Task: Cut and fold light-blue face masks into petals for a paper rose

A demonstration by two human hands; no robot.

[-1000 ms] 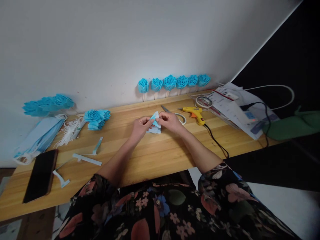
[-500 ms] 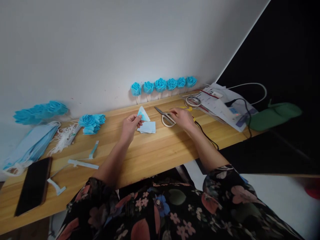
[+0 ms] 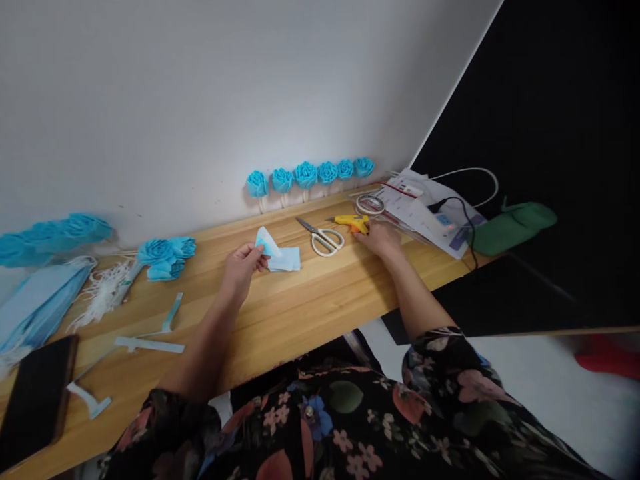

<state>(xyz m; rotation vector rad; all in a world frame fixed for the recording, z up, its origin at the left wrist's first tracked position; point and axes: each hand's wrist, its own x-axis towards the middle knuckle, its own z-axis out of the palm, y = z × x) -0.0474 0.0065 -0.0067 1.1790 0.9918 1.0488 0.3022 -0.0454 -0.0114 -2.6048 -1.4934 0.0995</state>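
My left hand (image 3: 241,264) pinches a folded light-blue piece of fabric (image 3: 267,241) just above the wooden table (image 3: 310,300). A flat stack of the same blue pieces (image 3: 286,260) lies right beside it. My right hand (image 3: 383,238) reaches to the right and closes on the handle of the yellow glue gun (image 3: 351,222), whose nozzle points left. White-handled scissors (image 3: 321,237) lie between the two hands.
A row of blue fabric roses (image 3: 307,173) leans on the wall. More roses (image 3: 163,252), a pile of blue masks (image 3: 35,307), white ear loops (image 3: 103,290) and cut strips (image 3: 150,343) lie left. A black phone (image 3: 35,397) is at the near left; papers and a power strip (image 3: 430,213) right.
My right hand let go of the blue piece and moved right past the scissors to the glue gun. My left hand kept the folded piece. The view swung right.
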